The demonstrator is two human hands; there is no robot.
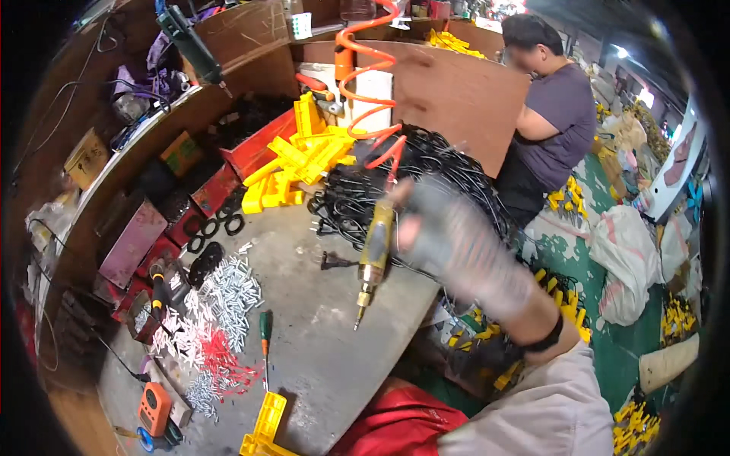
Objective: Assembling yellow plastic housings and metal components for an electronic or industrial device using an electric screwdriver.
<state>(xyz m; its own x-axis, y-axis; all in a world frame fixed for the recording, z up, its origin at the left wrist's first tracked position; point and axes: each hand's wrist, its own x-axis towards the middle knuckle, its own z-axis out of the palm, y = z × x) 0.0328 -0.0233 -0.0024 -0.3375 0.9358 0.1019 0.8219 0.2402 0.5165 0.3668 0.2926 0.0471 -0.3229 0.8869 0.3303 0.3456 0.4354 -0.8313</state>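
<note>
My right hand, in a grey glove and smeared by motion, is beside a yellow power screwdriver. Its fingertips are at the tool's upper end, but whether they grip it is too blurred to tell. The screwdriver points bit-down over the grey tabletop, below an orange-red coiled hose. My left hand is out of view. At the near edge is a yellow plastic part, just below a green-handled screwdriver. Behind the tool is a heap of black cables.
Loose silver screws and red small pieces lie at left, near red bins. Yellow parts are piled farther back. A dark power screwdriver hangs upper left. A co-worker is beyond the wooden partition.
</note>
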